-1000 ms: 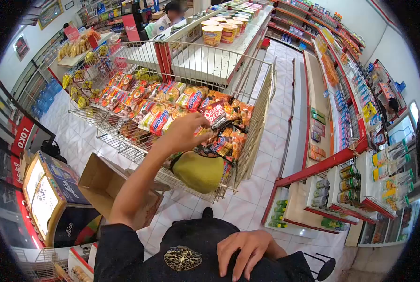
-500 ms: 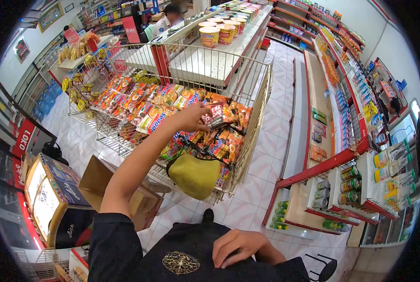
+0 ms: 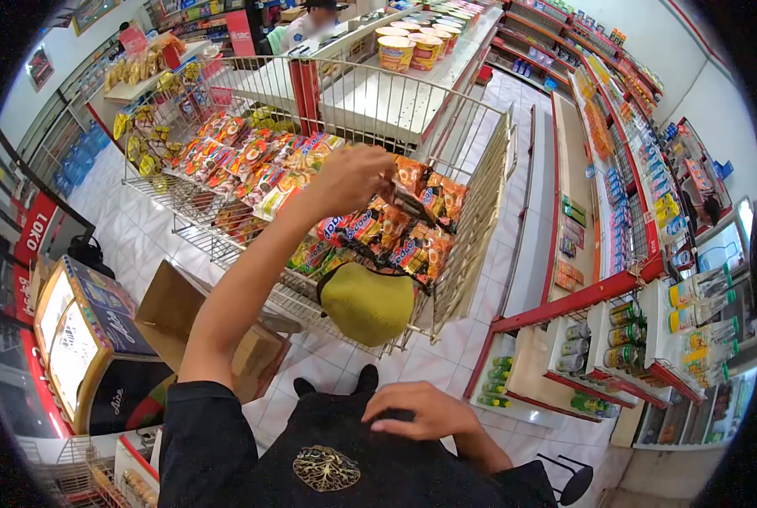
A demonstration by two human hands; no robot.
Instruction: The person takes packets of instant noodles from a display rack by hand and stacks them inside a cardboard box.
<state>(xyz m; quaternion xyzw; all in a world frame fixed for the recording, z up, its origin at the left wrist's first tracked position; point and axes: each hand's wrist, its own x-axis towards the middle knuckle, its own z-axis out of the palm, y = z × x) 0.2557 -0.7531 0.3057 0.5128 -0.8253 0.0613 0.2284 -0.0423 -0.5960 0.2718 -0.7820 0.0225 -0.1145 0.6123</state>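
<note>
My left hand (image 3: 357, 178) is closed on the edge of a dark packet (image 3: 414, 207), tilted nearly edge-on above the right part of a wire basket (image 3: 480, 212). Orange noodle packets (image 3: 425, 254) lie below and around it, and red and white packets (image 3: 218, 157) fill the basket's left part. A yellow-green item with dark edging (image 3: 367, 305) overlaps the basket's near edge. Close to the black shirt (image 3: 311, 440), my right hand (image 3: 421, 409) is held with fingers loosely bent, the thumb apart, nothing in it.
Behind the basket stands a white shelf (image 3: 378, 110) with noodle cups (image 3: 395, 52). A person (image 3: 311, 25) is at the back. Stocked shelves (image 3: 599, 288) line the right. An open cardboard box (image 3: 171, 309) and an Aice-branded case (image 3: 99, 339) stand at the left.
My left hand has lifted the dark packet, which lay face-up among the others and is now tilted edge-on. My right hand has risen slightly off the shirt front. The view has shifted a little.
</note>
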